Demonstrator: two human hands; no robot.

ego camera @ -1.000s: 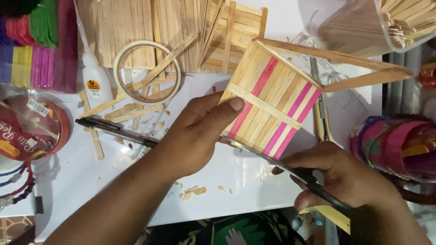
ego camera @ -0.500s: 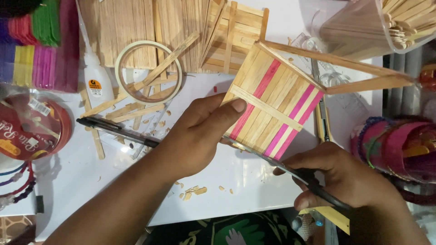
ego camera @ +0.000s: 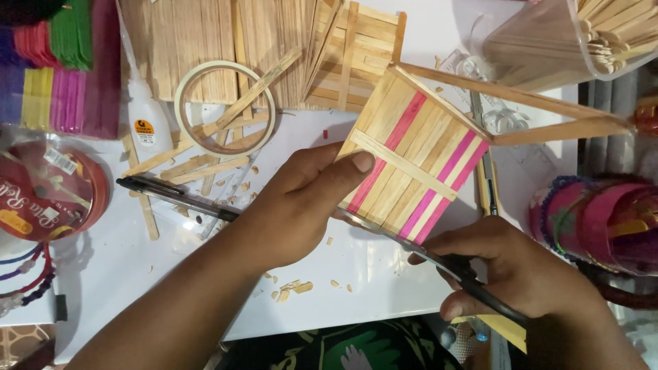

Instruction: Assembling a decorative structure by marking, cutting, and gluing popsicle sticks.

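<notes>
Both hands busy: left hand (ego camera: 301, 205) grips stick panel (ego camera: 415, 168); right hand (ego camera: 521, 274) clenches scissors (ego camera: 439, 260).

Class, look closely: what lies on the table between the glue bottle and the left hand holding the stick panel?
In the head view, a black pen and loose wooden sticks lie between glue bottle and left hand.

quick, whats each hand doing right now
left hand: closed on the craft-stick panel, thumb on top.
right hand: closed on the scissors, blades at the panel's lower edge.
</notes>
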